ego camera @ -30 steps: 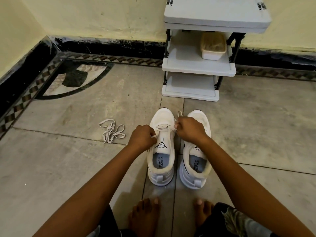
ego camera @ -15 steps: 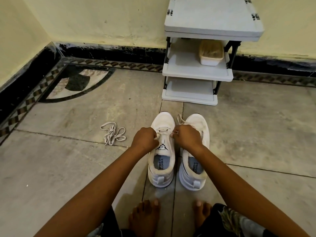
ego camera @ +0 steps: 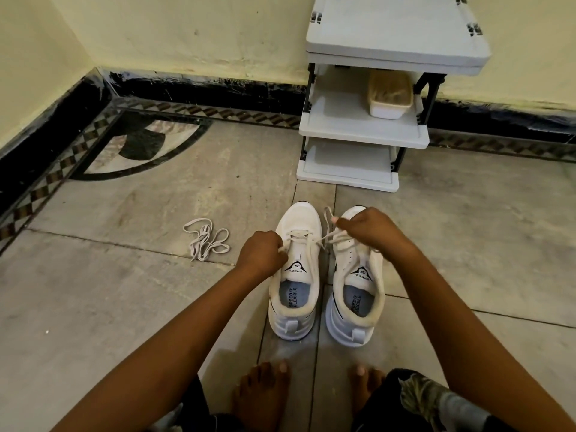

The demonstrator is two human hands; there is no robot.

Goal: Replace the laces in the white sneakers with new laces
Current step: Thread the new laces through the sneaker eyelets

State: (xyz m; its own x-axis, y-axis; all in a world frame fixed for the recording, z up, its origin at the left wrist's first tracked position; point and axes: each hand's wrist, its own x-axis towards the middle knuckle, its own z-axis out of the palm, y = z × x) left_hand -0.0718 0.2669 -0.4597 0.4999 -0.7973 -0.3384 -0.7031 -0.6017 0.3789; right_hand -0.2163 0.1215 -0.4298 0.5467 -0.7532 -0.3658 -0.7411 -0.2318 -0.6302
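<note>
one: both hands, what are they on?
two: the left hand (ego camera: 261,254) is curled, pinching the lace (ego camera: 327,238) at the eyelets of the left sneaker (ego camera: 297,268). the right hand (ego camera: 364,227) pinches the same lace further along, a bit of it sticking up past the fingers. the hands are apart, with the lace stretched between them.
one: and the shoes?
two: side by side on the floor (ego camera: 124,307), toes pointing away, the right sneaker (ego camera: 361,271) partly under the right hand. bare feet (ego camera: 261,391) are near the heels. a loose lace (ego camera: 205,240) lies heaped to the left, well apart. beyond, a white shelf rack (ego camera: 364,132) stands against the wall (ego camera: 187,42), with a container (ego camera: 389,98) on its middle shelf.
</note>
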